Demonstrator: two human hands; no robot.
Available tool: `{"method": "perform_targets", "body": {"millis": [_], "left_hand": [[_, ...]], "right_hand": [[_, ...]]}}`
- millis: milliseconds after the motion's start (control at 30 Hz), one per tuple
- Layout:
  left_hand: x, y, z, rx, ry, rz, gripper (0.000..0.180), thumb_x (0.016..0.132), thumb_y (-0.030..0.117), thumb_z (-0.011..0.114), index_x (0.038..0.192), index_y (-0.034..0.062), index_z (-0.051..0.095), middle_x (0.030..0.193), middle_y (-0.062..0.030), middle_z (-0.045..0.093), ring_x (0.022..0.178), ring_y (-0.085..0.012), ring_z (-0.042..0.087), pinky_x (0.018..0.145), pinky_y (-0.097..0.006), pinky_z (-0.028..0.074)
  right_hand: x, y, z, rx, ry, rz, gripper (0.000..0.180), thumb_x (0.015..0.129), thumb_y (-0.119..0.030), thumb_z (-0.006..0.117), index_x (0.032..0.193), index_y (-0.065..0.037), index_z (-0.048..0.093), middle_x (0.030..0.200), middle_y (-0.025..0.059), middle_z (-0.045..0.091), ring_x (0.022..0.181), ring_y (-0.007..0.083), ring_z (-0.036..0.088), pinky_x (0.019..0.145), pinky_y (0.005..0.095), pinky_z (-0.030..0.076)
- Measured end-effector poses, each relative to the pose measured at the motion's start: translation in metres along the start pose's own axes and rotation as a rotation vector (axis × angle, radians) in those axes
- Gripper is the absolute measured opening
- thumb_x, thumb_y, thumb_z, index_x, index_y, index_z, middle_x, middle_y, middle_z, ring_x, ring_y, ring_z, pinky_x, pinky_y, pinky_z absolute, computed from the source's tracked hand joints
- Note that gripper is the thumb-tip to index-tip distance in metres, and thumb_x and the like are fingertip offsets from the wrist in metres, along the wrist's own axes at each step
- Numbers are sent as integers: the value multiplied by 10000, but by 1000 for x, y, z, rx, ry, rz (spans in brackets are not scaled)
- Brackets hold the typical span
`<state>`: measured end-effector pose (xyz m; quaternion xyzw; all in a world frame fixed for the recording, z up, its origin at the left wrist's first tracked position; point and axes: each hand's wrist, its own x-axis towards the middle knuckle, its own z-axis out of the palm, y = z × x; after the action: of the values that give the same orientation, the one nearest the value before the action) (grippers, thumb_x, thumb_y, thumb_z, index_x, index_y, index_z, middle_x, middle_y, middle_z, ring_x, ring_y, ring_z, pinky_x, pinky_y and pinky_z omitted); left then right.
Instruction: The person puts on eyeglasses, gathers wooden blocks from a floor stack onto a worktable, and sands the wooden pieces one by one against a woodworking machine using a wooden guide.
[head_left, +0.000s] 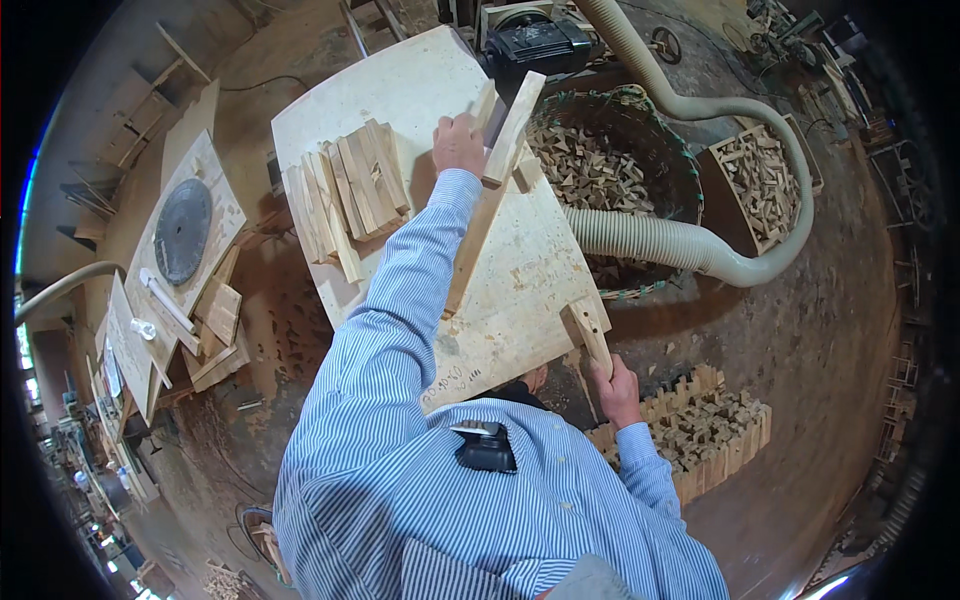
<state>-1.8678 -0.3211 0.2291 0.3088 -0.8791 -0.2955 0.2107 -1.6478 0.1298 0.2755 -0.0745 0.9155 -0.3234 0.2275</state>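
My left hand, arm stretched far out over the pale wooden worktable, is closed beside a tall wooden guide bar. A short light wood piece shows just beyond its fingers, and the hand seems to hold it; the grip is partly hidden. Down at the table's near right corner, my right hand is wrapped round the end of a narrow wooden bar with small dark holes. Left of my left forearm lies a stack of wood strips. A long wooden rail crosses the tabletop.
Right of the table stands a big basket of wood offcuts, crossed by a ribbed hose. Another bin holds offcuts. Stacked wood pieces lie by my right arm. A motor sits behind; a round saw blade rests at left.
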Motion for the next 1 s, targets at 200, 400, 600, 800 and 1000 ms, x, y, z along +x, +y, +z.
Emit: {"method": "perform_targets", "body": {"millis": [200,400,600,800,1000], "left_hand": [[-7,-7,-9,101,-97,262,324,921,238,721,1198,74,757,1140,-181,675,1088,-381,633,990,-466,523],[-6,-16,1,-14,-55,0,314,934,311,723,1140,83,785,1153,-188,677,1087,-371,667,979,-457,544],[5,-11,23,-45,-89,-78,295,906,306,782,1089,79,820,1009,-157,770,917,-287,749,899,-391,585],[24,-2,33,-205,-164,-222,282,907,271,809,1101,66,821,923,-97,812,788,-184,769,786,-331,609],[32,4,34,-224,-201,-262,275,932,265,797,1119,64,815,956,-78,811,775,-180,754,777,-329,606]], "right_hand": [[2,-2,2,27,-2,9,370,1027,-368,662,1019,1,639,807,235,707,794,457,709,675,498,532],[5,2,1,-15,15,-19,356,1027,-356,658,1021,-1,640,788,219,704,774,436,715,669,495,531],[2,9,0,80,-8,-18,358,1028,-359,653,1032,-2,637,802,239,704,789,465,704,673,518,530],[4,16,-2,49,-52,-11,381,1026,-383,657,1042,-3,630,832,266,710,816,487,698,685,552,530],[6,21,-1,31,-17,-76,378,1047,-369,633,1001,4,596,767,247,679,753,477,690,636,535,512]]}}
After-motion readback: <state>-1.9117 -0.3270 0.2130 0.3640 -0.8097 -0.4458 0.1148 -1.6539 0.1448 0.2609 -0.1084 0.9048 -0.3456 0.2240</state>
